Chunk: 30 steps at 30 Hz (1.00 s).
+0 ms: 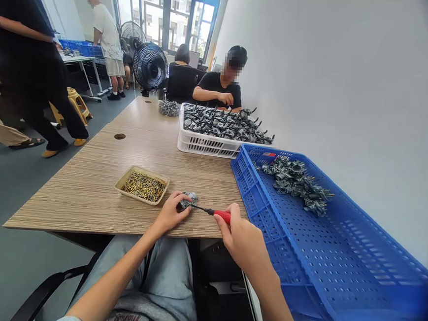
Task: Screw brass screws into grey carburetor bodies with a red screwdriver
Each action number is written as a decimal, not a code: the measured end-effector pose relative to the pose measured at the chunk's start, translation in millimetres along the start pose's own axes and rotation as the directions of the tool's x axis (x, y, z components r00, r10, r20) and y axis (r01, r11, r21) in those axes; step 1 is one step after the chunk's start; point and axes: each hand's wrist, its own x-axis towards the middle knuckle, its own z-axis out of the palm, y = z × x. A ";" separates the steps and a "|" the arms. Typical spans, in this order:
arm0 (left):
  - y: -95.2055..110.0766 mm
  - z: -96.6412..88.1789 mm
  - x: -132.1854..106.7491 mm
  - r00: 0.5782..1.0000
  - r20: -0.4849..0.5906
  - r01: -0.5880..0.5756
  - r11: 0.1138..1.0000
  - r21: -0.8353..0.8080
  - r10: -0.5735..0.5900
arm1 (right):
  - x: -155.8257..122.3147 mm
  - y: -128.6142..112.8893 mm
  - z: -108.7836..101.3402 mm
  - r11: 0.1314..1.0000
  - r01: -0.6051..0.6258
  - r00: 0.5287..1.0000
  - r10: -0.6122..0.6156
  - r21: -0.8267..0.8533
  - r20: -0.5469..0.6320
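My right hand [245, 237] grips a slim, straight, red-handled screwdriver [210, 211], long axis pointing left to the knobbly grey metal casting [192, 197] pinched between fingers [177, 198] of my left hand [170, 213].

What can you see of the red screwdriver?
The red-handled screwdriver has a black collar and a thin, dark, metallic-looking shaft. It points left over the brown wooden-looking table, handle partly hidden in the right grip, shaft reaching the small grey metallic part held by the left grip. Its tip is indistinct.
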 end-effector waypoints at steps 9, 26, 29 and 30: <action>0.0 -0.2 0.0 1.000 0.004 0.009 1.000 0.002 -0.009 | -0.2 2.0 1.0 0.995 0.073 0.997 -0.073 0.074 -0.006; -0.1 0.4 0.5 1.000 -0.001 0.002 1.000 0.017 -0.002 | -1.4 -0.7 0.1 0.985 0.115 0.993 -0.112 0.131 -0.029; -0.5 0.3 0.3 1.000 0.001 0.003 1.000 0.023 -0.003 | -2.5 0.7 -1.6 0.948 0.200 0.979 -0.200 0.248 -0.025; -0.4 0.3 0.3 1.000 0.000 0.003 1.000 0.023 -0.003 | -2.2 0.7 -1.5 0.956 0.181 0.983 -0.181 0.231 -0.019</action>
